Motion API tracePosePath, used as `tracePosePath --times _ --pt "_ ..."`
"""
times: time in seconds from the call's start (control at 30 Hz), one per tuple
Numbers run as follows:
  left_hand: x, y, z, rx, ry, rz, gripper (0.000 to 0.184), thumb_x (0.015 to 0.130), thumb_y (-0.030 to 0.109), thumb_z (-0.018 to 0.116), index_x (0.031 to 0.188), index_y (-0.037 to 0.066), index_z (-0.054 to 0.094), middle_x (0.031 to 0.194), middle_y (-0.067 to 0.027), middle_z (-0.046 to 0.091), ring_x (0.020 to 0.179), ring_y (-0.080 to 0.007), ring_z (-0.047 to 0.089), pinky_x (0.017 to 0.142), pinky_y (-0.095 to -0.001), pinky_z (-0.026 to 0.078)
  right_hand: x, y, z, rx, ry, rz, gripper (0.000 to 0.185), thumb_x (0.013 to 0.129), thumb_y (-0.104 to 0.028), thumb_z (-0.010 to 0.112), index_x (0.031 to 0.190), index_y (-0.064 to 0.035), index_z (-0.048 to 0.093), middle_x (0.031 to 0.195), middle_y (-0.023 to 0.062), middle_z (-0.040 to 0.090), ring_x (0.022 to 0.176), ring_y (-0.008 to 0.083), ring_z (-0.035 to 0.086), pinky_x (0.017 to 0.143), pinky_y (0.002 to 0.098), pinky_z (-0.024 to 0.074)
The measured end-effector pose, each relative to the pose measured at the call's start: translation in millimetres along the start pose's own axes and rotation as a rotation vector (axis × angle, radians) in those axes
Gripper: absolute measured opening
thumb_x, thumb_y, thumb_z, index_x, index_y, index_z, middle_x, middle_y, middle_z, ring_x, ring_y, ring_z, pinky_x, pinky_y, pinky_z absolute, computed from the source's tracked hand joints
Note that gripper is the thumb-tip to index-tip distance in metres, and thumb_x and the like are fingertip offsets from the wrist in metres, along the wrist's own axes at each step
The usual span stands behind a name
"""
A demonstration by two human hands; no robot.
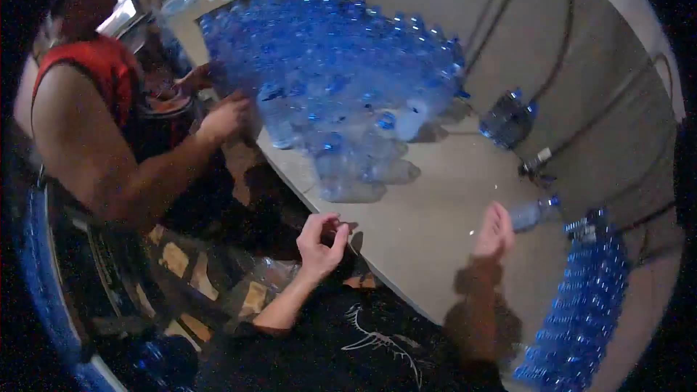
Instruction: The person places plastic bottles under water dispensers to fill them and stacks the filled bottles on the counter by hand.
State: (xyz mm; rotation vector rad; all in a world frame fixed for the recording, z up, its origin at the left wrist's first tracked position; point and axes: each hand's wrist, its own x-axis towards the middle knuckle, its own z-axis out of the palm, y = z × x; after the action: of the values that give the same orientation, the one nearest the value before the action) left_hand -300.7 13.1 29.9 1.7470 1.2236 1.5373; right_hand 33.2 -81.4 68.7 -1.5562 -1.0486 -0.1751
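My left hand [324,245] hovers at the near edge of the table, fingers curled loosely with a gap to the thumb, holding nothing visible. Beyond it, several clear plastic bottles [348,174] with blue caps stand at the front of a large group. My right hand [496,231] is over the table on the right, fingers stretched out. Just past its fingertips is a capped plastic bottle [532,213], which looks tilted or lying; I cannot tell whether the hand touches it.
A packed mass of blue-tinted bottles [327,51] covers the far table [428,210]. Rows of bottles [581,305] line the right side. A larger dark jug [508,120] and a cable connector [536,162] lie by the wall. A co-worker in red [120,65] reaches toward the bottles from the left.
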Motion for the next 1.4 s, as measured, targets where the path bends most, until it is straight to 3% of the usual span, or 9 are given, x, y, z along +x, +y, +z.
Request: tracePosePath --times 0.07,0.2,0.27,0.47,0.67,0.93,1.03,1.2,1.4 --pt "1 10 14 0.002 -0.054 0.009 0.022 0.083 0.007 0.075 0.103 0.002 0.066 0.085 -0.0067 0.063 0.073 -0.015 0.065 0.066 -0.0276 0.053 12 -49 33 -0.097 -0.189 0.264 0.037 0.092 -0.016 0.068 0.127 -0.0086 0.062 0.104 0.0119 0.07 0.082 0.0191 0.067 0.075 0.033 0.0541" --pt "17 16 31 -0.047 -0.119 -0.084 0.026 0.084 0.009 0.074 0.108 0.004 0.065 0.089 -0.0068 0.063 0.078 -0.0157 0.068 0.068 -0.0287 0.055 57 -114 103 0.053 -0.443 0.162 0.055 0.083 -0.025 0.078 0.13 -0.0067 0.057 0.12 0.0182 0.065 0.089 0.0278 0.068 0.081 0.0365 0.0543" --pt "13 16 33 -0.057 -0.153 -0.202 0.033 0.083 0.011 0.075 0.114 0.006 0.064 0.098 -0.0075 0.065 0.086 -0.0176 0.069 0.071 -0.0292 0.056 70 -134 136 0.024 -0.427 -0.232 0.07 0.078 -0.027 0.081 0.136 -0.005 0.05 0.127 0.0225 0.061 0.107 0.0379 0.065 0.093 0.0441 0.0513" --pt "3 44 28 0.008 -0.242 -0.176 0.056 0.079 0.016 0.081 0.129 0.007 0.057 0.121 -0.0113 0.064 0.108 -0.023 0.066 0.086 -0.0344 0.057 67 -115 152 0.028 -0.695 -0.223 0.072 0.075 -0.021 0.081 0.136 -0.0033 0.047 0.126 0.0236 0.061 0.117 0.0414 0.06 0.1 0.0453 0.0478" --pt "-2 64 112 -0.087 -0.43 0.142 0.088 0.071 0.035 0.087 0.142 0.002 0.046 0.138 -0.016 0.055 0.125 -0.0367 0.055 0.109 -0.0453 0.043 53 -109 9 -0.11 -0.566 0.022 0.066 0.077 -0.013 0.081 0.135 -0.0017 0.051 0.121 0.0182 0.065 0.104 0.0323 0.068 0.089 0.0412 0.0537" --pt "-8 90 208 -0.16 -0.692 -0.086 0.077 0.076 0.041 0.081 0.137 0.004 0.051 0.131 -0.0213 0.059 0.12 -0.0374 0.058 0.103 -0.0453 0.046 -8 45 -84 0.113 0.35 0.206 0.065 0.082 -0.005 0.078 0.138 -0.0024 0.047 0.115 0.012 0.06 0.095 0.0183 0.06 0.08 0.0311 0.0532" --pt "6 83 225 -0.093 -0.713 -0.096 0.08 0.077 0.042 0.078 0.141 0.004 0.046 0.136 -0.0217 0.055 0.12 -0.0399 0.059 0.103 -0.0483 0.047 -27 111 -102 -0.143 0.345 0.379 0.069 0.081 -0.009 0.081 0.137 0.0017 0.043 0.117 0.0133 0.054 0.093 0.0165 0.054 0.08 0.0312 0.0525" --pt "10 65 265 -0.301 -0.592 -0.013 0.084 0.08 0.044 0.078 0.141 -0.004 0.045 0.136 -0.0274 0.054 0.127 -0.0402 0.053 0.107 -0.0462 0.043 0 111 -61 -0.174 0.15 0.263 0.1 0.066 -0.02 0.091 0.144 0.0026 0.032 0.132 0.0205 0.05 0.121 0.0329 0.053 0.103 0.0425 0.0447" --pt "11 52 268 -0.147 -0.555 0.081 0.086 0.08 0.042 0.08 0.141 -0.006 0.044 0.135 -0.0273 0.055 0.126 -0.0398 0.054 0.105 -0.0459 0.044 9 125 -39 -0.396 0.178 0.275 0.096 0.067 -0.029 0.089 0.14 0.0059 0.039 0.134 0.0265 0.052 0.125 0.0414 0.05 0.108 0.0466 0.0386"
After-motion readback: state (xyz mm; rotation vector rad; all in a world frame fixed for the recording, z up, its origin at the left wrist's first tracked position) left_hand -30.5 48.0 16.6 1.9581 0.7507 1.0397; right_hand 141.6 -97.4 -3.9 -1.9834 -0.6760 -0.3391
